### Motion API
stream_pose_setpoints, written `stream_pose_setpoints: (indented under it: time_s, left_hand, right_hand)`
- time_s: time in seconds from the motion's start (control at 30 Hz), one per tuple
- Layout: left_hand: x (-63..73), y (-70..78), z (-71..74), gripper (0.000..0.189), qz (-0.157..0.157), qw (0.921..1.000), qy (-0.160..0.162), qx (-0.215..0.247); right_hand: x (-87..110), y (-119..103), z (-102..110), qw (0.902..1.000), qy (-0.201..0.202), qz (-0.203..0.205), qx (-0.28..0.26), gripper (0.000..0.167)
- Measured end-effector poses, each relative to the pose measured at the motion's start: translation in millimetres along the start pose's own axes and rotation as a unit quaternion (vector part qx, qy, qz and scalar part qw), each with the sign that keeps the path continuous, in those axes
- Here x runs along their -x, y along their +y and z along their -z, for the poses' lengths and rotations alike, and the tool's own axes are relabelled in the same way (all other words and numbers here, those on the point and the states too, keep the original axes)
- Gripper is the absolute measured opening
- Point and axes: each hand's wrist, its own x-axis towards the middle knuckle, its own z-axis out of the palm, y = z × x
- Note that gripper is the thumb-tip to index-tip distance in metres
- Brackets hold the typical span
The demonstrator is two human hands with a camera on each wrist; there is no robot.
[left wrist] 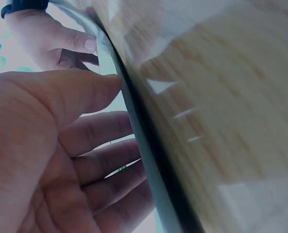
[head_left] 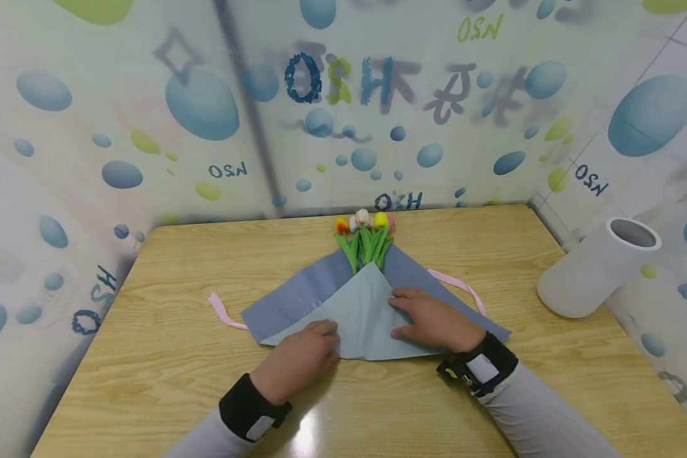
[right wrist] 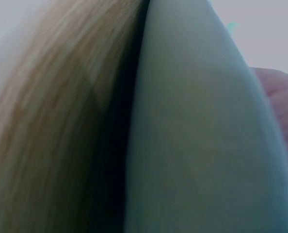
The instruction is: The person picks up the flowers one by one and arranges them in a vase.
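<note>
Ideally, the wrapping paper (head_left: 360, 312) gets pressed evenly along its near fold, not hard at one spot, so that the tulips (head_left: 371, 245), poking out past its far point, neither slide nor bend. It lies on the table (head_left: 149, 369), with pink ribbon (head_left: 220, 310) showing beyond its left end and along its right side. The left hand (head_left: 300, 359) is at its near edge, left of the middle; those fingers are loosely bent, slightly apart, with no pinch to be seen. The right hand (head_left: 435, 321) rests on its right half, thumb and forefinger spread apart. Both wrist views show a dark strip beneath its near edge, perhaps a gap or just shadow, which the head view misses; only the head view shows the white vase (head_left: 595, 273), well right of it.
</note>
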Motion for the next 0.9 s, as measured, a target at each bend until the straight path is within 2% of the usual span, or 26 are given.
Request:
stream_pose_setpoints:
  time_s: [0.33,0.6,0.9]
  left_hand:
    - [-3.1,1.0,0.5,0.016,0.013,0.9999,-0.004,0.004]
    - [-5.9,1.9,3.4,0.02,0.02,0.9998,-0.003,0.009]
    - [-10.5,-1.4,-1.5,0.018,0.032,0.9993,0.0,0.019]
  right_hand:
    - [-3.6,7,1,0.9999,0.004,0.014,0.004,0.067]
    - [-10.1,17,0,0.9993,0.009,0.03,-0.02,0.067]
    - [-16.9,22,2,0.999,0.004,0.033,-0.03,0.068]
